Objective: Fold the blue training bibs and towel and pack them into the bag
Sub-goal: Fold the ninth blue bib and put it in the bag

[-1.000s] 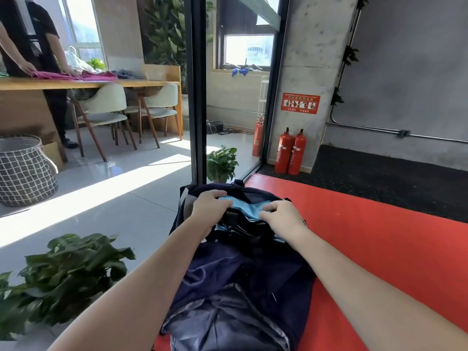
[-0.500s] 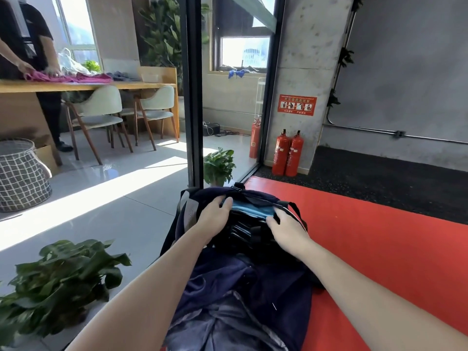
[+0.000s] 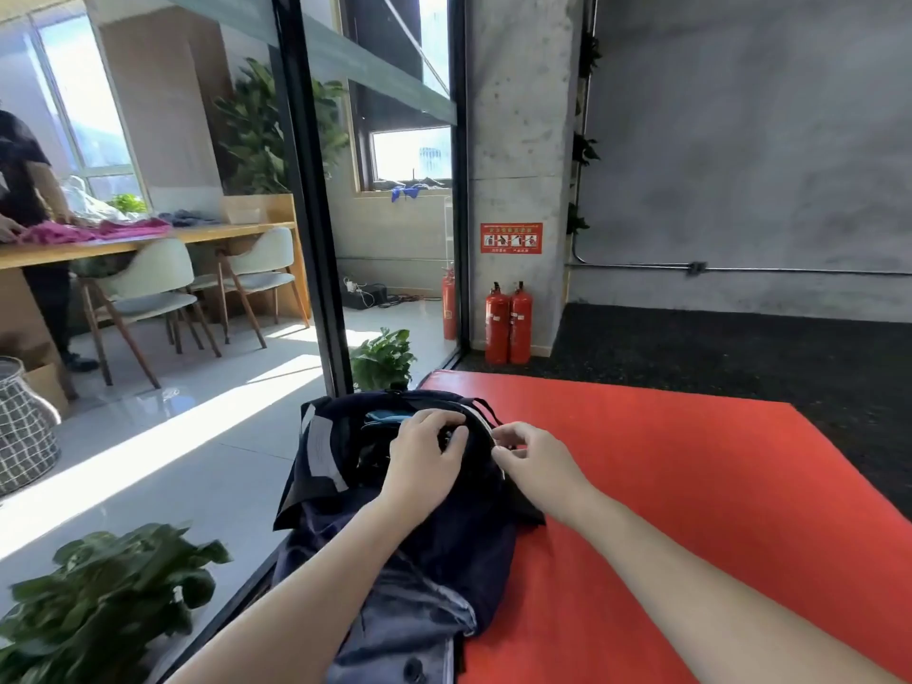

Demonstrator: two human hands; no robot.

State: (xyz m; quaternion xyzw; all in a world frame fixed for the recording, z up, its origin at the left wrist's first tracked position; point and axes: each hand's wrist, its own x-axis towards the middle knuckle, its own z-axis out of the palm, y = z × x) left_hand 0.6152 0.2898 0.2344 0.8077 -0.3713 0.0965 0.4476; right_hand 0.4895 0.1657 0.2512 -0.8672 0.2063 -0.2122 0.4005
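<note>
Head view is showing the red mat [image 3: 666, 486] spreading across the floor, with the dark bag [image 3: 395, 535] lying along its left edge beside the glass partition [image 3: 306, 214]. The bag's mouth is facing away from the person, and a strip of blue cloth [image 3: 387, 416], most likely the bibs or the towel, is showing just inside it, so the packing is looking close to done. The left hand [image 3: 427, 456] is resting on the opening with its fingers curled over the dark rim, pressing the contents down. The right hand [image 3: 535, 461] is sitting at the right side of the mouth with thumb and forefinger pinching together at the pale edge of the rim; whether it is gripping a zip pull or only the fabric is too small to tell.

To close the bag cleanly, the left hand should be keeping the blue cloth tucked below the rim while the right is drawing the edge across, so nothing is catching in the closure. Holding the two sides of the mouth level and near each other should be easing the pull, and a slow, steady draw is suiting soft fabric that bunches.
</note>
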